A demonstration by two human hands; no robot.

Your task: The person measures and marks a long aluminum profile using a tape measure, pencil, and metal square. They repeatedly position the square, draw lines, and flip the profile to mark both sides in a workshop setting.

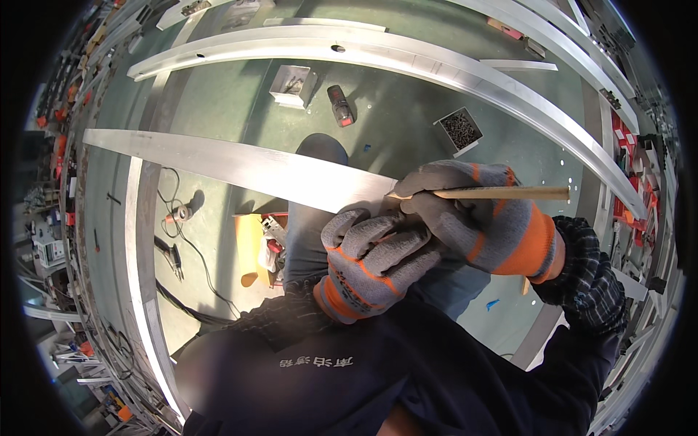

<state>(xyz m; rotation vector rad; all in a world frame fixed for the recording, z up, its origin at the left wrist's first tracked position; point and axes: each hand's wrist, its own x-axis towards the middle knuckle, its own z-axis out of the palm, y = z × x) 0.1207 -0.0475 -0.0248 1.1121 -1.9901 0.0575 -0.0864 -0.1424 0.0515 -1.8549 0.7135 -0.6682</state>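
My right hand, in a grey and orange work glove, is closed round a thin wooden pencil. Its tip points left and meets the face of a flat silver metal bar near the bar's right end. The gloved left hand lies just below, fingers curled at the bar's near edge close to that end. My thumb and whatever is under the left palm are hidden. From the hands the bar runs leftward across my legs, and its far left end lies over another metal rail.
Beyond the bar lie a cordless tool battery or driver, a white box and a box of dark screws. A long curved-looking rail crosses ahead. Left of my legs are a yellow-flapped box, a cable and a black-handled tool.
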